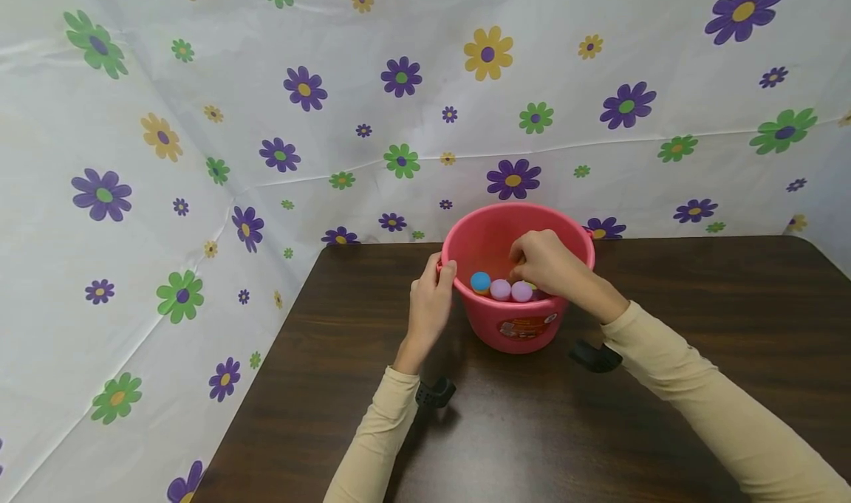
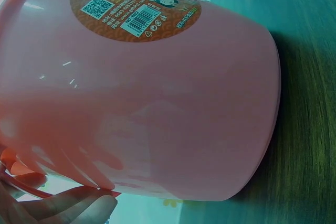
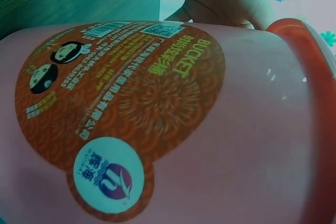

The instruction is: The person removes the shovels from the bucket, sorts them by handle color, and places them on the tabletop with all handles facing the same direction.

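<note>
Pink plastic for the bucket (image 1: 488,318), just right of the left hand (image 1: 431,303) and pinched there at the rim. Left of the right hand (image 1: 548,264), bent-fingered inside: a blue ball (image 1: 480,281) and two lilac balls (image 1: 501,289); cannot tell whether gripping any. Possible tipping, from a right wrist leaning on the rim or an uneven left-hand pull. Standing upright between both hands, mouth upward, central axis roughly vertical, label (image 1: 527,328) on the near side.

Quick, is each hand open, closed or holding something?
Left hand: holding the pink bucket.
Right hand: curled, reaching into the bucket; can't tell if holding anything.
</note>
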`<state>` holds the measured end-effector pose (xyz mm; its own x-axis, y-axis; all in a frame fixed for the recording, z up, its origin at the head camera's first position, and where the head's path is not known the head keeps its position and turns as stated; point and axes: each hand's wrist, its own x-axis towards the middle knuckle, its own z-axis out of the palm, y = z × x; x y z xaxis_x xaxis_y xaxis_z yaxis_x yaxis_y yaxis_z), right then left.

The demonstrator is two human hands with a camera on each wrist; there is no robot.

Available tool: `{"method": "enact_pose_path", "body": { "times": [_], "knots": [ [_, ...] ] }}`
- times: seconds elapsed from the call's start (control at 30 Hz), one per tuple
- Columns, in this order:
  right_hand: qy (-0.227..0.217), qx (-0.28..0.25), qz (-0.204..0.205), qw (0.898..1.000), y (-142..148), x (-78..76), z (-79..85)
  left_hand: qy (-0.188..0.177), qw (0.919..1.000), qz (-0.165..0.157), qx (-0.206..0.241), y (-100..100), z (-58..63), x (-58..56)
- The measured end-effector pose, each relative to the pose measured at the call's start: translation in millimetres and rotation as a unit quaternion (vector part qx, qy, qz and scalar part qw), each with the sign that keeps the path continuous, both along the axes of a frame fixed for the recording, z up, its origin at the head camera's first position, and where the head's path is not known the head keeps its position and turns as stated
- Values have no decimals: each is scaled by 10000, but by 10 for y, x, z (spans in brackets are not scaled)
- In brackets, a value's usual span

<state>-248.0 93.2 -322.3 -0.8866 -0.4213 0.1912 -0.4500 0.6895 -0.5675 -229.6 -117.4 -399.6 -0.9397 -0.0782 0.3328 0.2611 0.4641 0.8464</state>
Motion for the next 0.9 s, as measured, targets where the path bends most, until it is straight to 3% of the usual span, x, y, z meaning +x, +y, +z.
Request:
{"method": "enact_pose_path", "body": {
  "times": [0.4,0.9],
  "knots": [
    [-287,210,102,9993,-62,-37,22,84,10000,-14,3,-10,1,-5],
    [-233,94,71,9997,-14,-11,1,28,10000,-23,-22,-12,-16,-10]
  ]
}}
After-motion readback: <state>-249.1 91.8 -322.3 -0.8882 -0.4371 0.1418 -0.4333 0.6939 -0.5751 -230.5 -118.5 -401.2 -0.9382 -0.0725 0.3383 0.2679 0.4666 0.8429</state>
